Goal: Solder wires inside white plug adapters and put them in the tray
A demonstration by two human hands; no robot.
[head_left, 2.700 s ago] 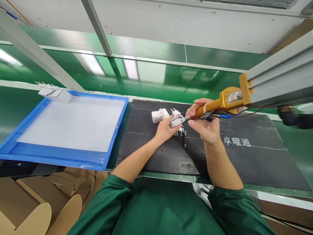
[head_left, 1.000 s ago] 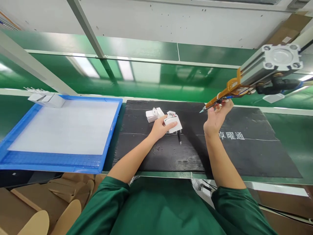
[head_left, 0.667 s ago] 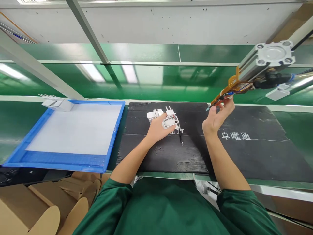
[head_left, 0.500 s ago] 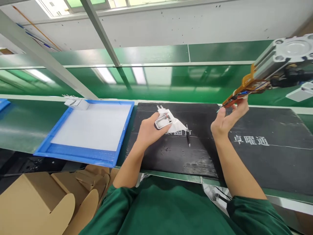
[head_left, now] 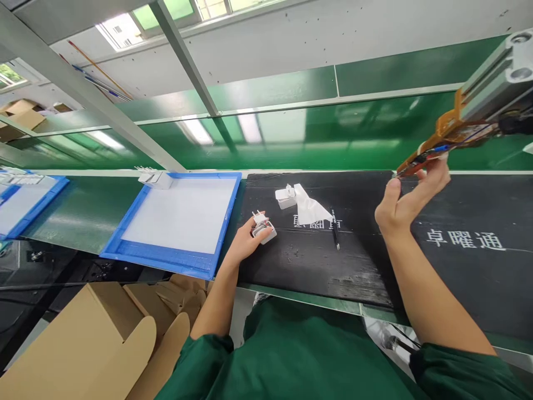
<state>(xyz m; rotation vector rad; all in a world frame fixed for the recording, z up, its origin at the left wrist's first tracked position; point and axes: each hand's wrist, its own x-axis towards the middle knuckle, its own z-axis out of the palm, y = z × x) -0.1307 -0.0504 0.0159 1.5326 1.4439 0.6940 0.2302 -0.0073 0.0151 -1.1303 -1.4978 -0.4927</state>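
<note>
My left hand (head_left: 246, 239) is closed around a white plug adapter (head_left: 263, 225), just above the left part of the black mat (head_left: 291, 266). Its two pins point away from me, and its open casing shows a bit of red inside. A second white adapter (head_left: 286, 196) lies on the mat beyond it, beside a crumpled white tissue (head_left: 310, 208). On the right, my raised right hand (head_left: 410, 194) grips an orange tool (head_left: 437, 141) fixed to a silver metal cylinder (head_left: 499, 83). My thumb is at the tool's lower tip; the other fingers are partly hidden behind it.
A black pen-like tool (head_left: 335, 229) lies on the mat right of the tissue. To the left is a blue-rimmed tray (head_left: 166, 256) with white adapters (head_left: 155, 179) at its far corner. Cardboard boxes (head_left: 79, 333) stand below the bench edge. A metal post (head_left: 183, 55) rises behind.
My left hand has moved left and nearer to me with the adapter, uncovering the second adapter beside the tissue. My right hand stays at the orange tool. The view has turned left.
</note>
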